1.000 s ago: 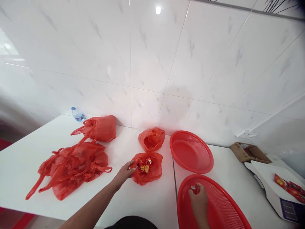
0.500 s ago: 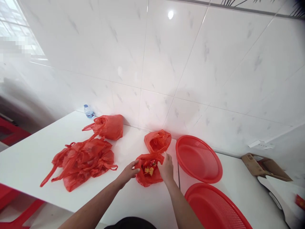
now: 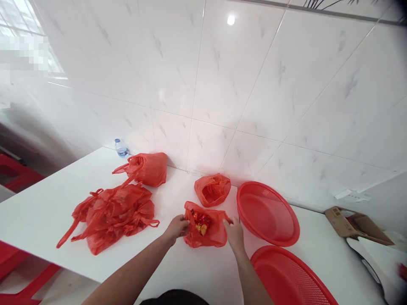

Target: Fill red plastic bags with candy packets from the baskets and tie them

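Observation:
A small red plastic bag point(image 3: 211, 235) lies open on the white table point(image 3: 47, 207), with wrapped sweets point(image 3: 201, 223) showing inside. My left hand point(image 3: 177, 226) pinches the bag's left edge. My right hand point(image 3: 234, 233) grips its right edge, and the mouth is stretched between them. Just behind it sits a second open red bag point(image 3: 212, 189), apart from both hands.
A heap of red bags point(image 3: 112, 212) and one filled red bag point(image 3: 148, 168) lie at the left, with a water bottle point(image 3: 121, 148) by the tiled wall. Two red mesh baskets point(image 3: 269, 214) point(image 3: 286, 279) stand at the right, and a cardboard box point(image 3: 356, 223) beyond them.
My right hand left the near basket, came to the small bag and now holds its right edge. The bag's mouth has been pulled wider. My view has swung slightly left.

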Motion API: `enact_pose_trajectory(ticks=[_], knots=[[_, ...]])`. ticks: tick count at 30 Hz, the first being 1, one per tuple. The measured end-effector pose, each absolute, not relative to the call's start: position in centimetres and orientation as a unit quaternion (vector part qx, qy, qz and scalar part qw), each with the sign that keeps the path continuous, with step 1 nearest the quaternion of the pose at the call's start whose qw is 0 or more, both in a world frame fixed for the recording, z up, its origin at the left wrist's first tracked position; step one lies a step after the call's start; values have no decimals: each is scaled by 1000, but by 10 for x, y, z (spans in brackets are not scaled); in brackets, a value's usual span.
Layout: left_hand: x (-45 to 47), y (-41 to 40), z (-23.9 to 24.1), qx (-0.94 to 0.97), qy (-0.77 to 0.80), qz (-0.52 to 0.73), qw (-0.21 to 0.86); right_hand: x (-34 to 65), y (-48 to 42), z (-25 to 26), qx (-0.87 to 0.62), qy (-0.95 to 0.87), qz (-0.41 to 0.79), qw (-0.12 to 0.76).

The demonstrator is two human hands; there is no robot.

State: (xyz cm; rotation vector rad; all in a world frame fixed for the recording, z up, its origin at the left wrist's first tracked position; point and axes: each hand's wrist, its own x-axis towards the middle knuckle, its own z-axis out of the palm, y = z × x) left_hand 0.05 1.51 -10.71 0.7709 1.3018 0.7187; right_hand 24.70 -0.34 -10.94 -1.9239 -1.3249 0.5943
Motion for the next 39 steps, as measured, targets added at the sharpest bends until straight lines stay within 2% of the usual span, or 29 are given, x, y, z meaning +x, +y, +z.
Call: enact_pose_trajectory(ticks=[5, 9, 11, 14, 17, 19, 22, 24, 26, 28, 32, 35, 39], knots=[[-7, 42, -64, 406, 546, 415, 603, 277, -17, -62, -712, -416, 264, 500], [-7, 49, -30, 461, 524, 446, 561, 280, -25, -31, -561, -329, 417, 635], [-2, 48, -18, 518, 517, 443, 518, 275, -25, -26, -475, -298, 492, 666], [6, 44, -9, 588, 515, 429, 453, 263, -21, -26, -406, -267, 538, 688], [14, 39, -2, 623, 489, 408, 454, 248, -19, -26, -428, -268, 533, 679], [18, 33, 4, 662, 455, 385, 455, 237, -20, -23, -477, -308, 520, 639], [25, 25, 16, 728, 414, 338, 430, 219, -23, -14, -520, -416, 534, 521], [30, 22, 20, 758, 403, 309, 409, 206, -23, -11, -495, -482, 581, 430], [35, 19, 19, 768, 398, 299, 402, 194, -22, -12, -466, -517, 612, 375], [37, 17, 12, 758, 407, 325, 393, 186, -18, -17, -476, -512, 607, 378], [35, 12, -2, 750, 438, 377, 322, 178, -9, -29, -516, -434, 590, 444], [32, 9, -11, 796, 407, 322, 312, 179, -5, -34, -503, -415, 603, 459], [30, 16, -32, 781, 431, 272, 362, 187, -4, -39, -500, -440, 607, 434]])
